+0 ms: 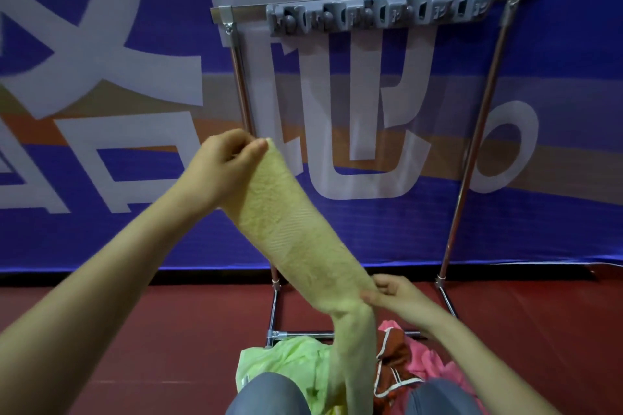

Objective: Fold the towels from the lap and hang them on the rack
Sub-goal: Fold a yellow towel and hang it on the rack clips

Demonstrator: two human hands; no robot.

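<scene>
A yellow-green towel (293, 239) stretches diagonally in front of me. My left hand (222, 165) pinches its upper end, raised to the left of centre. My right hand (401, 296) pinches the towel lower down on the right, and the rest hangs between my knees. On my lap lie a light green towel (286, 364), a brown one with white trim (394, 360) and a pink one (428, 357). The metal rack (485, 104) stands straight ahead, with a grey hook strip (377, 13) on its top bar and nothing hanging on it.
A blue banner with large pale letters (101, 77) covers the wall behind the rack. The floor (135, 330) is dark red. The rack's base bars (303, 334) run just beyond my knees (269, 394).
</scene>
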